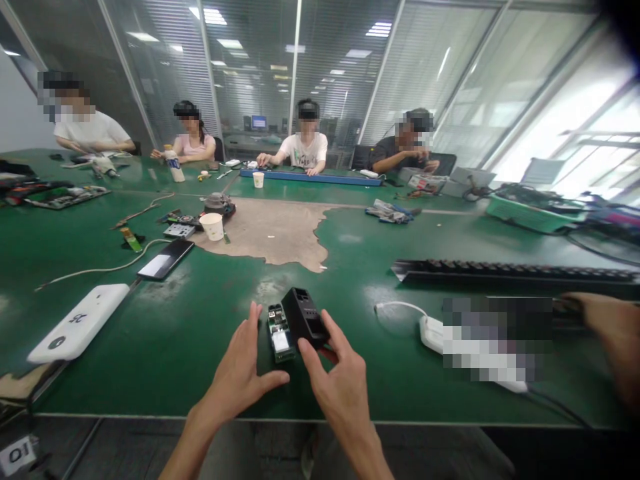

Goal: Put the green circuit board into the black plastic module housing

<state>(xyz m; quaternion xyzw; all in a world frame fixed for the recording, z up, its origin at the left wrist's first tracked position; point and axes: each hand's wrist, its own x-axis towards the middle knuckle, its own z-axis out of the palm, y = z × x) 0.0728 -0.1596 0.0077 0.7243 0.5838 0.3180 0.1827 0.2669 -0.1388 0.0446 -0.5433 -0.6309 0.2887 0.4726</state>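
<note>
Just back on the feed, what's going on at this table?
The person's right hand grips a black casing between thumb and fingers, above the green table. A circuit board sits just left of the casing, apart from it or barely touching; I can't tell. The left hand is open beside the board. Further left lie a phone and a white device.
</note>
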